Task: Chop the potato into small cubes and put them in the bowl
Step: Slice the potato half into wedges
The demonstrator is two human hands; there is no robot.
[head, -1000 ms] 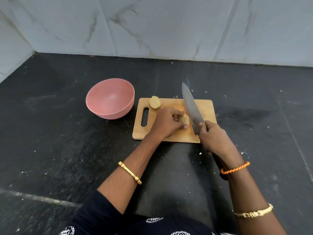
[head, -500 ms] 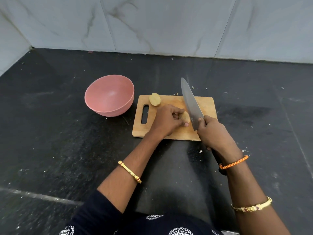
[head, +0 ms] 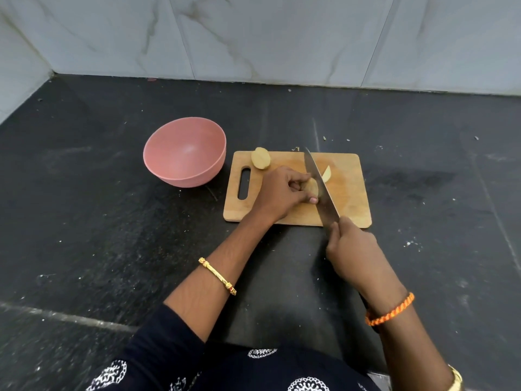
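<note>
Potato (head: 312, 188) half, pinned mid-board (head: 346, 193) by left hand (head: 279, 194), takes knife (head: 321, 187) gripped in right hand (head: 353, 249); slicing underway, cross-cuts likely next; bowl (head: 184, 155) at center-left holds nothing.

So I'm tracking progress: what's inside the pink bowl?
Nothing shows inside the pink bowl: most of its inner wall and bottom are bare, with no potato cubes. Only the part just behind its near rim is hidden.
</note>
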